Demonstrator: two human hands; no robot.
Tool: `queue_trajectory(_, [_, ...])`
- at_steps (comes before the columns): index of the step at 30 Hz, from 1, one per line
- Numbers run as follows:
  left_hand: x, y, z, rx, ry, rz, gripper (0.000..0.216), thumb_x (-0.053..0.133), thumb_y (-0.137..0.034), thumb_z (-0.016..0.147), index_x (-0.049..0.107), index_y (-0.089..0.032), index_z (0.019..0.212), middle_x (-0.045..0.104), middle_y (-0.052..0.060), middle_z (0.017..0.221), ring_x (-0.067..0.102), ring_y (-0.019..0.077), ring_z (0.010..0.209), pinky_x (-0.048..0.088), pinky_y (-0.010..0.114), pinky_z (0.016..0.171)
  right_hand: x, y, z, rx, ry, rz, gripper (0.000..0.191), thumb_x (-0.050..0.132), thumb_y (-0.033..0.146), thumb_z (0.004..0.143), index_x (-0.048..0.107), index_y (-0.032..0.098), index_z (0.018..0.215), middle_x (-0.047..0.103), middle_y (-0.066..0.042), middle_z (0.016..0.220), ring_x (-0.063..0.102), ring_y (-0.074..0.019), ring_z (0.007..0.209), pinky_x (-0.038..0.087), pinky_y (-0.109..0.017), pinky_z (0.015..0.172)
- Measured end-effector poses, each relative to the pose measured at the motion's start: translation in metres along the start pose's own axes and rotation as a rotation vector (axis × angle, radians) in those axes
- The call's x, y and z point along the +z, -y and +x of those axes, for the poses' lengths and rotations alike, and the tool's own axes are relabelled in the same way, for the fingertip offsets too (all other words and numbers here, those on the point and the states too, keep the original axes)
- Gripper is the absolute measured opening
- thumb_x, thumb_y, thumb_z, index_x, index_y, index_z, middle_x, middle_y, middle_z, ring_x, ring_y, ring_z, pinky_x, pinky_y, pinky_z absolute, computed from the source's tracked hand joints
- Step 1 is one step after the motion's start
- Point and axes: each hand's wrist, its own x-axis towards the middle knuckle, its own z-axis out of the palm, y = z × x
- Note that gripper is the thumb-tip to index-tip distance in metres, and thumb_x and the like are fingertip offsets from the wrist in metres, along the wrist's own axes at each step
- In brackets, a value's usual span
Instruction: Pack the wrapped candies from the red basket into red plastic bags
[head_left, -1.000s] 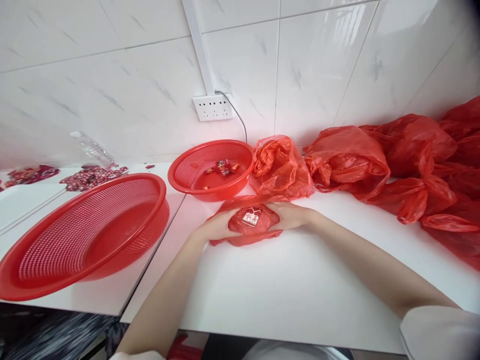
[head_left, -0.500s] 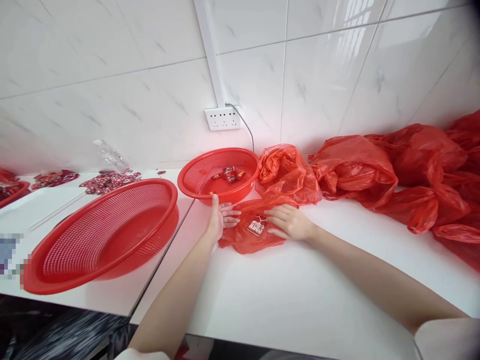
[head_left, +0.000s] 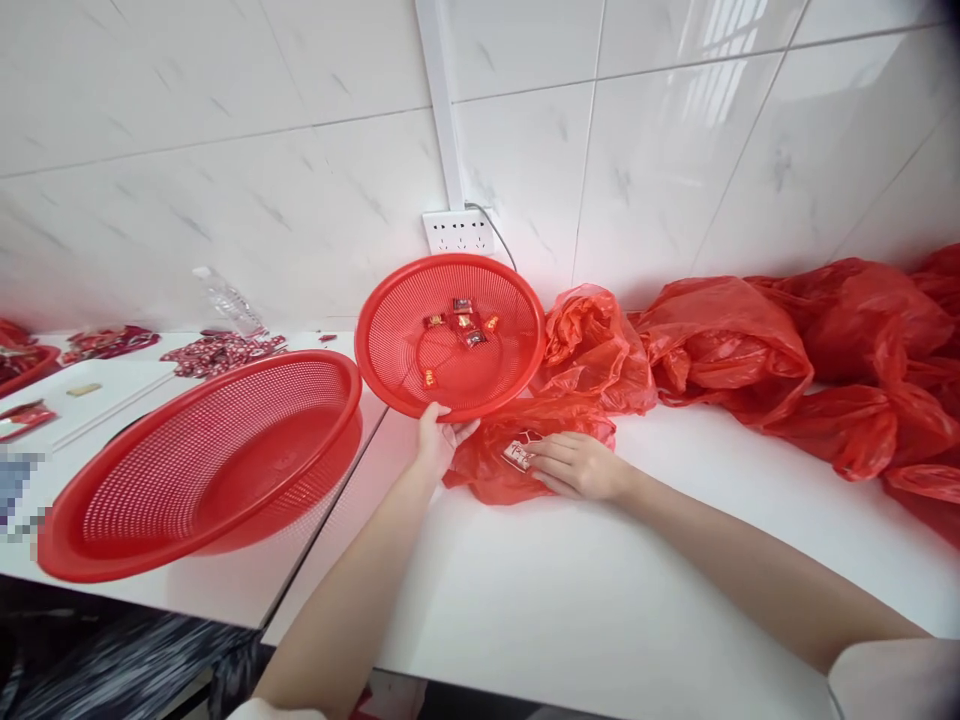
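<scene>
While the left hand point(head_left: 437, 442) pinches the near rim of the round perforated basket point(head_left: 386, 320), thumb over the edge and fingers underneath, the right hand point(head_left: 581, 465) lies on the red plastic bag point(head_left: 491, 485), its fingers close together at the printed white label point(head_left: 517, 455); whether they grip the film, I cannot tell. The basket tilts towards the person just behind the bag, and whether its base touches the tabletop point(head_left: 600, 600) is hidden. As far as shows, the wrapped candies point(head_left: 472, 340) are still inside it and the bag lies unknotted, so I judge this bag's handling to be partway; the heaped bags point(head_left: 735, 340) on the right suggest that a good share is already done. Counting outward, there is one bag under the right hand, at least six candies, with overlap perhaps hiding more, and one bunched bag point(head_left: 600, 345) beside the basket; the heap beyond runs together too much to count. To the left stand one large oval-looking basket point(head_left: 150, 510) and, cut by the picture's edge, part of a third basket point(head_left: 46, 362). Farther back are two patterned red piles point(head_left: 225, 355), one clear bottle point(head_left: 229, 300) and one socket panel point(head_left: 461, 232).
</scene>
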Motion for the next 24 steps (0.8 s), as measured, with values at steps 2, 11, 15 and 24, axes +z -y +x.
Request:
queue_trajectory(2, [0.002, 0.011, -0.002, 0.054, 0.016, -0.017, 0.018, 0.047, -0.013, 0.073, 0.06, -0.015, 0.085, 0.072, 0.003, 0.084, 0.068, 0.0155, 0.073, 0.059, 0.034, 0.076, -0.001, 0.0, -0.001, 0.026, 0.012, 0.005, 0.017, 0.053, 0.02, 0.092, 0.064, 0.014, 0.104, 0.072, -0.011, 0.108, 0.067, -0.0185, 0.086, 0.057, -0.031, 0.075])
queue_trajectory(11, [0.004, 0.011, -0.006, 0.134, 0.151, -0.013, 0.017, 0.053, -0.019, 0.068, 0.065, -0.013, 0.079, 0.072, 0.007, 0.085, 0.068, 0.0232, 0.087, 0.057, 0.042, 0.083, -0.005, -0.001, -0.003, 0.05, 0.031, 0.042, 0.022, 0.052, 0.018, 0.092, 0.061, 0.015, 0.112, 0.07, -0.011, 0.111, 0.067, -0.0194, 0.094, 0.057, -0.033, 0.08])
queue_trajectory(15, [0.005, 0.015, -0.008, 0.162, 0.147, 0.013, 0.015, 0.058, -0.021, 0.065, 0.064, -0.013, 0.076, 0.072, 0.007, 0.083, 0.068, 0.026, 0.092, 0.057, 0.045, 0.084, -0.007, -0.002, -0.003, 0.087, 0.044, 0.043, 0.024, 0.054, 0.016, 0.091, 0.06, 0.014, 0.113, 0.068, -0.011, 0.117, 0.065, -0.0199, 0.099, 0.055, -0.033, 0.084])
queue_trajectory(24, [0.03, 0.037, -0.041, 0.128, 0.2, 0.092, 0.037, 0.057, -0.022, 0.065, 0.064, -0.016, 0.101, 0.073, 0.008, 0.099, 0.064, 0.0318, 0.107, 0.056, 0.049, 0.084, -0.012, -0.001, 0.004, 0.207, -0.043, -0.068, 0.028, 0.052, 0.02, 0.091, 0.057, 0.021, 0.118, 0.063, -0.011, 0.126, 0.058, -0.0218, 0.115, 0.022, -0.055, 0.115])
